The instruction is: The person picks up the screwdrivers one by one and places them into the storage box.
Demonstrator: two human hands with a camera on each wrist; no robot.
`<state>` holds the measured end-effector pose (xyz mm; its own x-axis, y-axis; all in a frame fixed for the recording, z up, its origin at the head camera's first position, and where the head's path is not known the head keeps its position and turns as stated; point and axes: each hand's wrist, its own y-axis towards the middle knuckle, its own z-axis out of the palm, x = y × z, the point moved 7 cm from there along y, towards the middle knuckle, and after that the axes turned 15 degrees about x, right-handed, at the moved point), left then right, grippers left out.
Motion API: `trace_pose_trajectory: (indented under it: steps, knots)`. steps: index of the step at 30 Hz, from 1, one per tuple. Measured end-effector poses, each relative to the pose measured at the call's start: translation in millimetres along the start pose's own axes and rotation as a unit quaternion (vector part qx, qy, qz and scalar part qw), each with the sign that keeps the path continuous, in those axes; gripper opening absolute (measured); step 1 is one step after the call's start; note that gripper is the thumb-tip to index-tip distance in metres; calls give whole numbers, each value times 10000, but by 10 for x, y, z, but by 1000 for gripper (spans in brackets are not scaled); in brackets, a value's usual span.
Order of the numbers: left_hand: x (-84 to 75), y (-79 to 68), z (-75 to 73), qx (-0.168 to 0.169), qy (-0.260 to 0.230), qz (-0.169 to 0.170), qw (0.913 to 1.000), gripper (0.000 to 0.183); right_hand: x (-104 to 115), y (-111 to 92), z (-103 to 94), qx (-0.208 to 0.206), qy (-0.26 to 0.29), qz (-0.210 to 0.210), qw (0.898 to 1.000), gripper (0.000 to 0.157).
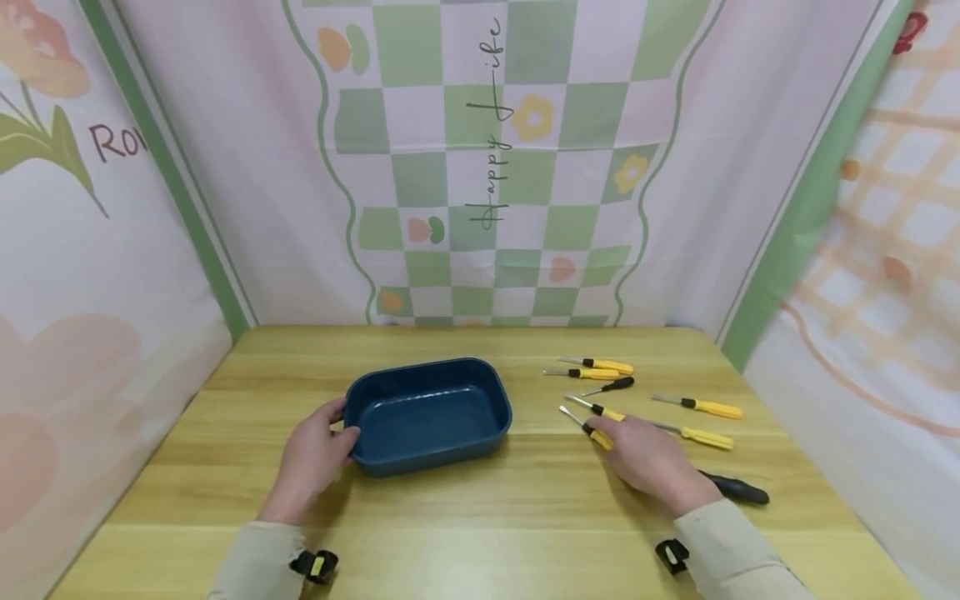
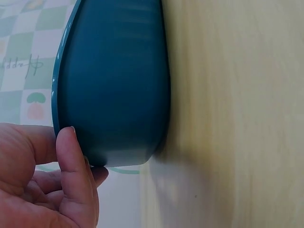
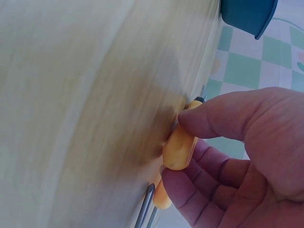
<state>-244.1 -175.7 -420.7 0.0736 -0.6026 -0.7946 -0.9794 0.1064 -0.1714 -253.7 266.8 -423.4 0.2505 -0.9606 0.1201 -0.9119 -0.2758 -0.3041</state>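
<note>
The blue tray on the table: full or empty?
Empty: the head view looks down into the blue tray and shows only its bare, shiny floor and inner walls.

Curtained booth, floral-print drapes [image 1: 480, 158], wd tbl [image 1: 480, 525]

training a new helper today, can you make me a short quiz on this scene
1. Which hand grips the blue tub?
2. True or false: in the head view, the small black screwdriver lies to the right of the tub.
3. The right hand pinches a screwdriver handle. Its colour is:
a) green
b) black
c) yellow

Key:
1. The left hand
2. True
3. c
</note>
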Motion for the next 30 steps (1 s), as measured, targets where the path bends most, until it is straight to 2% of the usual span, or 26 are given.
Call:
trace_pose_trajectory:
  steps: [17,30]
  knots:
    - [-60,6,74,23,-45,195,9998,54,14,8,5,98,55,34,9999,50]
    - [-134,21,158,83,10,290,9995,54,-6,-6,-75,-41,244,-57,9997,55]
